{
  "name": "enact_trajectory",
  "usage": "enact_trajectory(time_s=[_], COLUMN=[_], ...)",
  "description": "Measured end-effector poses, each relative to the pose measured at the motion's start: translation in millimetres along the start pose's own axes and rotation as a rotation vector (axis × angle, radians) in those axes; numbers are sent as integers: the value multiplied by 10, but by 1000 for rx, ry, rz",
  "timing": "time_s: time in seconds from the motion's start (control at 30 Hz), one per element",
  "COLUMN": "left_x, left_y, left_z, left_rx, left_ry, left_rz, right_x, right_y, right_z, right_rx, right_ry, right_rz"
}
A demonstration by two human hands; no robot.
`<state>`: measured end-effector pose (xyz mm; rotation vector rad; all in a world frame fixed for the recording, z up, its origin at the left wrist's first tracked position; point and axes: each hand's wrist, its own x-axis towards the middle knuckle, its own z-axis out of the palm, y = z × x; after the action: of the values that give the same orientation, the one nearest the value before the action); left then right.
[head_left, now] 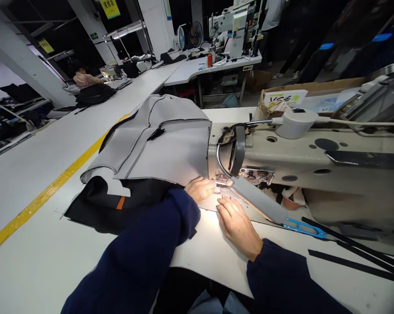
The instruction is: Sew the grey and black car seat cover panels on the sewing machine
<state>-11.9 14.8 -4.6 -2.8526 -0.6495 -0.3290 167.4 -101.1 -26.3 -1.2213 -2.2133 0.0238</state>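
A grey padded fabric panel (161, 139) with dark piping lies bunched on the white table, over a black piece with an orange tab (120, 203). Its near edge runs under the needle area (221, 179) of a beige sewing machine (314, 161). My left hand (199, 189) rests on the fabric edge just left of the needle, fingers curled down on the grey fabric. My right hand (238, 226) lies flat on the lit fabric in front of the needle, fingers stretched toward it. Both sleeves are dark blue.
Blue-handled scissors (303, 227) and black strips (357, 257) lie to the right on the table. A gooseneck lamp (295, 123) sits on the machine. A yellow line (53, 189) marks the long table. Another person (82, 78) works far left; another sewing machine (232, 26) stands behind.
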Motion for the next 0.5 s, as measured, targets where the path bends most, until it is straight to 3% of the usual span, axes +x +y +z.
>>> enact_trajectory(time_s=[0.2,0.5], left_x=[88,139], left_y=[-114,-113], left_z=[94,57], left_rx=[-17,-98], left_ry=[-77,-150], left_rz=[-63,-138], right_x=[16,18], right_y=[-4,-26], right_z=[-11,-21], right_rx=[4,-25], right_ry=[-8,-19], right_rz=[8,27])
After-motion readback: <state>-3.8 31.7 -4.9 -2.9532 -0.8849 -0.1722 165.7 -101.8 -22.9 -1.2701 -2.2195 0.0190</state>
